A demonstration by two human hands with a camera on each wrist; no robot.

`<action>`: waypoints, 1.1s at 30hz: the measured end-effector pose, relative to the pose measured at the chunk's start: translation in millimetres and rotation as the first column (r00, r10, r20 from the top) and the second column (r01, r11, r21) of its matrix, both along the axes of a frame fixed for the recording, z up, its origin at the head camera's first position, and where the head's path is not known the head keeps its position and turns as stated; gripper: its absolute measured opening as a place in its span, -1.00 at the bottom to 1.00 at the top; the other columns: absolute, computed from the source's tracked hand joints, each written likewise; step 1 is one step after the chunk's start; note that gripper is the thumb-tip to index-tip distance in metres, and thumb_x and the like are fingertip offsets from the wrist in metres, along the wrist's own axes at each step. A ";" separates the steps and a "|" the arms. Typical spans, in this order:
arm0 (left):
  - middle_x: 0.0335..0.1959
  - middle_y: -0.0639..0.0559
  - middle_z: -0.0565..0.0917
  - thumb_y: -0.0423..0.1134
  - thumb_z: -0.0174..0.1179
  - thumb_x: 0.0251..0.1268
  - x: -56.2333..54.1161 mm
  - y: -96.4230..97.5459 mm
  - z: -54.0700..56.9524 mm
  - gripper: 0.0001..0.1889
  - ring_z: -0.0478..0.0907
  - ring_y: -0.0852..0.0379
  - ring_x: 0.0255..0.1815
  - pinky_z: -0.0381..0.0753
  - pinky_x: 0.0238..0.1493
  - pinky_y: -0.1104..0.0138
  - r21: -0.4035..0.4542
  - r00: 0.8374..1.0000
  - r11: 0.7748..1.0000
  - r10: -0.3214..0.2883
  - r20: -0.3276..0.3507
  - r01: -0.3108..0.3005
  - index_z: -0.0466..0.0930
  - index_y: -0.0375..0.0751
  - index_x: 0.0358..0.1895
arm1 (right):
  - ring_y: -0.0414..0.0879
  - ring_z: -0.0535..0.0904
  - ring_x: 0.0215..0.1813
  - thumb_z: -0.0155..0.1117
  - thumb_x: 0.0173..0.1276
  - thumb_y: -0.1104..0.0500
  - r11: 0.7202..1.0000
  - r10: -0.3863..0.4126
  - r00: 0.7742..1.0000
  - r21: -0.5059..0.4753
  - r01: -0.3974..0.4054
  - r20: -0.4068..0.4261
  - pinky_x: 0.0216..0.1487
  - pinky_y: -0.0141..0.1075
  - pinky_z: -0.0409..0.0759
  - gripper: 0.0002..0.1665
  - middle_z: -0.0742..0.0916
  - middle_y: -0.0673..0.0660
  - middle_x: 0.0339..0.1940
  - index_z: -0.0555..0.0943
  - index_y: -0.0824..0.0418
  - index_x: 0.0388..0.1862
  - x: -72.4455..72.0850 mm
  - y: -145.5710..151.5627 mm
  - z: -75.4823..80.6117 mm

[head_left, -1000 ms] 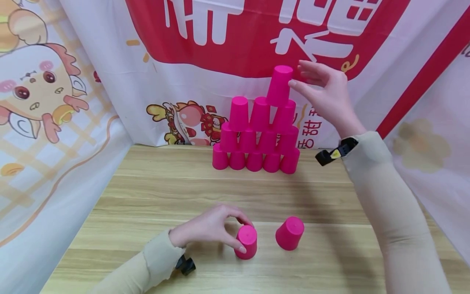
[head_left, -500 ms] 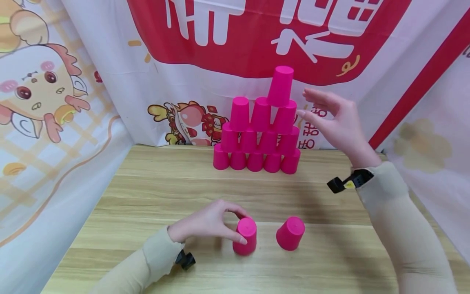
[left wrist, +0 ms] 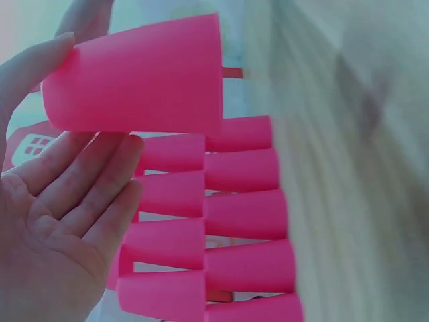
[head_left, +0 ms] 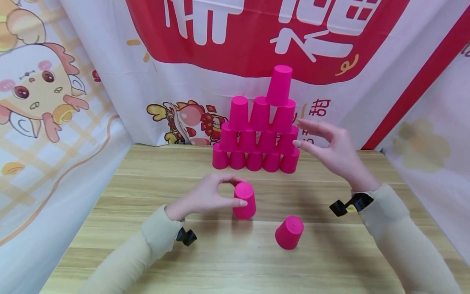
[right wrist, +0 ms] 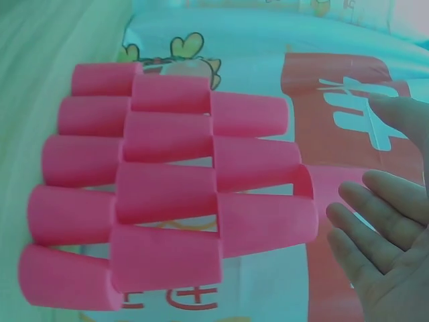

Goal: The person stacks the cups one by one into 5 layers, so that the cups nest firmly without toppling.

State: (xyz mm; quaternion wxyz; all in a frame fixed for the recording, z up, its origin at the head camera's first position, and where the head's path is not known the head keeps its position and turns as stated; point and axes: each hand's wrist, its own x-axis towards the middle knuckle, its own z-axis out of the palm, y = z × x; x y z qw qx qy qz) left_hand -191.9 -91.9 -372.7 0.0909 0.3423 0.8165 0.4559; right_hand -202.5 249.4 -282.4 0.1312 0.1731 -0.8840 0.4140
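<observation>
My left hand [head_left: 209,195] pinches an upside-down pink cup [head_left: 244,206] between thumb and fingers; in the left wrist view that cup [left wrist: 144,77] is held off the wooden surface. Behind it rises a pyramid of upside-down pink cups [head_left: 247,142], with a single cup [head_left: 280,85] at its top right. My right hand [head_left: 335,153] hangs beside the pyramid's right side, thumb and fingers apart and nothing between them. In the right wrist view its fingers [right wrist: 395,208] are extended near the stacked cups [right wrist: 167,191].
One more pink cup [head_left: 289,232] stands upside down on the wooden table [head_left: 176,261], nearer the front. A printed cloth [head_left: 198,69] hangs right behind the pyramid, and more cloth walls the left [head_left: 40,163] and right [head_left: 433,171] sides.
My right hand has come down from beside the top cup and away from it. The left hand has lifted its cup and carried it forward toward the pyramid.
</observation>
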 end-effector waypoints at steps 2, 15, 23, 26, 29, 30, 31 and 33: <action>-0.02 0.33 0.67 0.09 0.51 0.14 -5.1 1.1 5.5 -0.49 0.57 0.26 0.07 0.53 0.18 0.03 0.028 0.999 1.000 0.014 -0.039 -0.013 0.66 0.12 0.17 | -0.12 0.50 0.31 0.47 0.34 -0.07 1.000 0.013 1.000 -0.005 -0.013 0.014 0.21 0.07 0.54 -0.32 0.63 -0.15 0.30 0.51 -0.23 0.43 3.9 0.4 -4.8; 0.08 0.14 0.65 -0.09 0.43 0.31 -33.0 8.0 33.0 -0.48 0.64 0.09 0.05 0.71 -0.04 0.17 0.281 0.991 0.956 0.109 -0.076 -0.084 0.55 -0.09 0.29 | -0.12 0.51 0.32 0.50 0.32 -0.05 0.999 0.045 0.993 -0.036 -0.041 0.114 0.30 0.15 0.45 -0.35 0.65 -0.08 0.28 0.57 -0.16 0.39 28.1 8.4 -41.8; 0.09 0.14 0.65 -0.05 0.39 0.35 -52.3 16.2 71.1 -0.49 0.60 0.17 0.05 0.69 -0.03 0.21 0.347 0.948 0.924 0.242 -0.205 -0.161 0.54 -0.08 0.31 | -0.05 0.52 0.32 0.51 0.31 -0.05 0.991 0.128 0.962 -0.072 -0.114 0.241 0.34 0.12 0.41 -0.36 0.65 -0.10 0.28 0.58 -0.11 0.37 45.4 6.5 -77.6; 0.10 0.11 0.65 -0.09 0.40 0.34 -61.1 18.0 87.4 -0.48 0.58 0.19 0.04 0.66 0.00 0.21 0.359 0.923 0.916 0.282 -0.261 -0.178 0.54 -0.10 0.31 | -0.03 0.51 0.33 0.53 0.28 -0.11 0.986 0.165 0.935 -0.082 -0.147 0.314 0.34 0.21 0.38 -0.34 0.65 -0.14 0.28 0.58 -0.18 0.35 52.6 3.6 -92.5; 0.13 0.10 0.64 -0.11 0.40 0.34 -69.6 19.3 102.1 -0.48 0.57 0.19 0.07 0.62 0.06 0.23 0.385 0.909 0.903 0.311 -0.277 -0.192 0.53 -0.13 0.32 | -0.05 0.52 0.32 0.58 0.21 -0.10 0.976 0.218 0.913 -0.083 -0.202 0.346 0.33 0.21 0.38 -0.31 0.66 -0.16 0.25 0.59 -0.18 0.33 58.1 1.4 -105.0; 0.14 0.10 0.63 -0.12 0.39 0.35 -72.4 20.0 106.8 -0.48 0.56 0.19 0.09 0.61 0.08 0.23 0.400 0.908 0.896 0.317 -0.274 -0.192 0.53 -0.13 0.32 | -0.06 0.52 0.32 0.60 0.19 -0.09 0.972 0.234 0.902 -0.084 -0.218 0.363 0.33 0.22 0.38 -0.30 0.66 -0.16 0.24 0.59 -0.19 0.33 59.8 1.3 -107.9; 0.15 0.09 0.62 -0.12 0.38 0.36 -75.2 20.9 111.8 -0.48 0.55 0.18 0.12 0.59 0.12 0.24 0.418 0.908 0.888 0.321 -0.270 -0.190 0.52 -0.13 0.33 | -0.06 0.52 0.33 0.61 0.17 -0.09 0.969 0.248 0.893 -0.084 -0.234 0.376 0.33 0.23 0.38 -0.29 0.67 -0.16 0.24 0.59 -0.19 0.33 61.2 1.1 -110.0; 0.18 0.10 0.61 -0.12 0.38 0.36 -79.7 22.5 121.7 -0.47 0.53 0.18 0.16 0.56 0.17 0.27 0.451 0.903 0.870 0.342 -0.259 -0.200 0.51 -0.14 0.34 | -0.04 0.51 0.34 0.62 0.16 -0.06 0.961 0.273 0.874 -0.083 -0.262 0.403 0.33 0.26 0.36 -0.27 0.67 -0.15 0.24 0.59 -0.19 0.34 63.0 0.6 -113.2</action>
